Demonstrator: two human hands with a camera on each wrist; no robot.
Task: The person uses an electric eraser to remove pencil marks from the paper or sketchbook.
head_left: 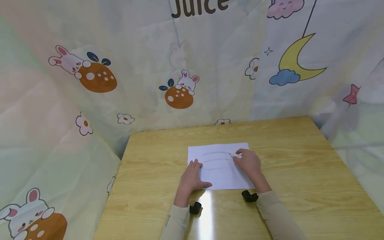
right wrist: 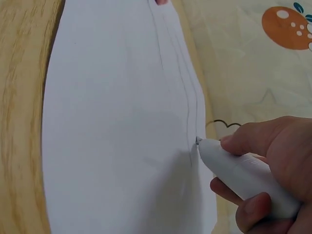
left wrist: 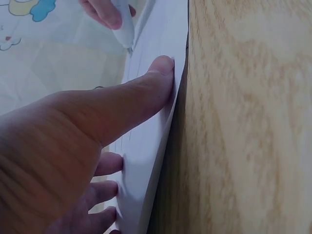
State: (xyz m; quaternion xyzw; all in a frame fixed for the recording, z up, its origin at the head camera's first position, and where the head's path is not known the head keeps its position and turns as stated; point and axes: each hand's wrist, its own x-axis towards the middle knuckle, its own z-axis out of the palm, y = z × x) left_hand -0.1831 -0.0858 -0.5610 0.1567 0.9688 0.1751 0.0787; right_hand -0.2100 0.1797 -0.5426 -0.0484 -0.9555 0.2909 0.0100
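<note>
A sheet of white paper (head_left: 220,176) lies on the wooden table with a few thin, slightly curved grey lines running across its upper half. My left hand (head_left: 192,176) presses the paper's left side, fingers spread and thumb near the front edge. In the left wrist view that thumb (left wrist: 141,92) lies along the sheet, whose near edge lifts a little. My right hand (head_left: 249,162) pinches a thick white pen-shaped tool (right wrist: 243,175) with a fine metal tip. Its tip meets the paper at the right end of the uppermost line.
The wooden table (head_left: 144,186) extends around the sheet. Behind it hangs a printed cloth (head_left: 144,66) with rabbits, a moon and flowers. Black devices (head_left: 249,196) sit at both wrists, beside the beige sleeves (head_left: 279,213).
</note>
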